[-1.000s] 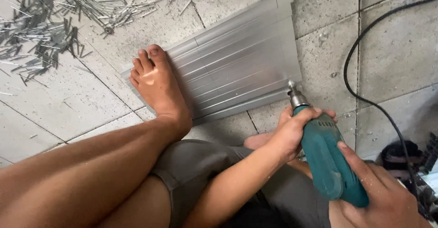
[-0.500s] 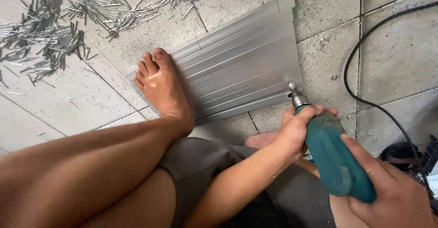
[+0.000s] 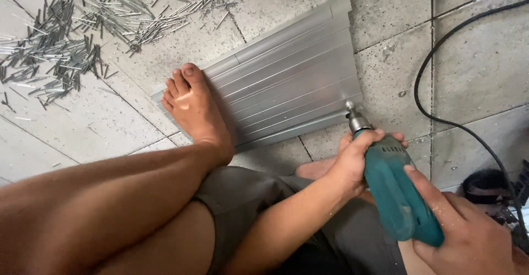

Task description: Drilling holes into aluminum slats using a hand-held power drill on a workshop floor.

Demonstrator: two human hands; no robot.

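1. Since a second ago the drill has crept a little toward the panel; foot and panel lie as they did.
2. My left hand is wrapped tight round the drill's front, just behind the chuck, fingers curled over the top of the green body.
3. My right hand is closed on the rear of the drill, thumb lying along its upper side; I cannot tell whether a finger rests on the trigger.
4. The chuck tip sits at the panel's near right corner, touching or just short of the edge; the bit itself is too small to make out.
5. The panel lies flat on the floor, ribs running its length, with my foot pressing on its left end, well apart from the chuck.
6. To do this well, I judge I should keep weight on the foot so the panel cannot spin, since the pinned end is far from the corner being worked.
7. I should hold the drill in line with the tip and lean in gently: thin metal near an edge can grab and lift.
8. The cord loops right of the panel, clear of the chuck; it is best left there.
9. A pile of metal pins lies scattered beyond the panel's left end, out of reach of the drill.
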